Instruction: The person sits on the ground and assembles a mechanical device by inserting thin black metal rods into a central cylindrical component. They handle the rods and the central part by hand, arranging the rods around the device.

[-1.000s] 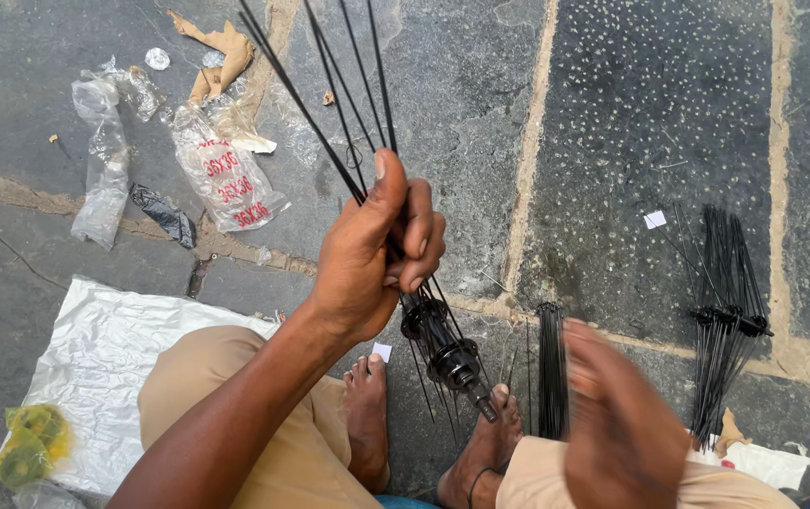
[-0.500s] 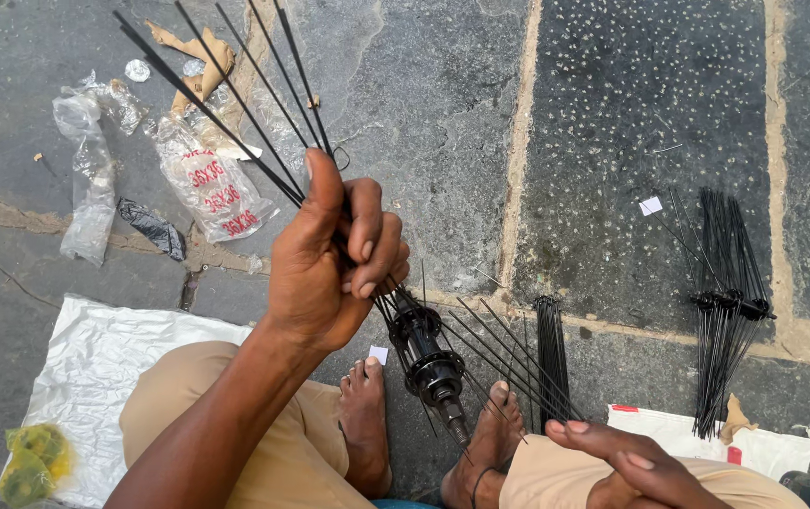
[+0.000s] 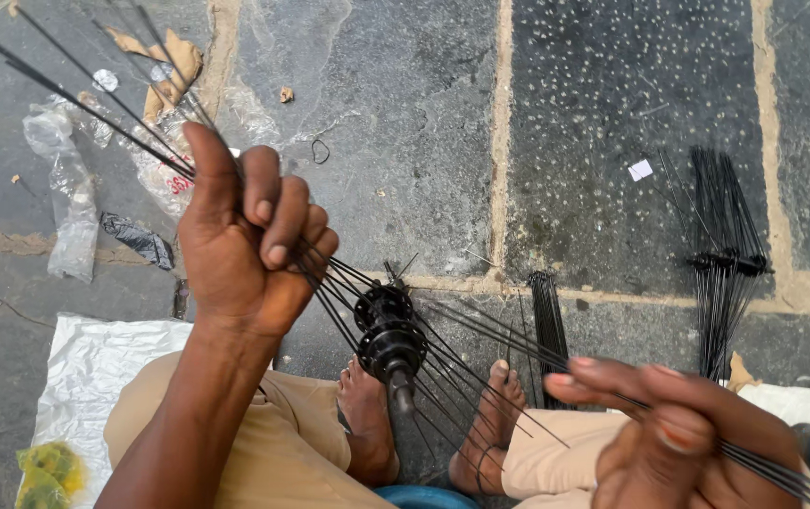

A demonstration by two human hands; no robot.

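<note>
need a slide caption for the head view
Seated person's left hand and right hand grip black spokes fanning from a wheel hub.

I see a crumpled clear plastic wrapper (image 3: 70,193) on the paving, left of my raised left hand (image 3: 245,240). A clear bag with red print (image 3: 165,174) shows just behind that hand; a small dark wrapper (image 3: 136,240) lies just left of it.
</note>
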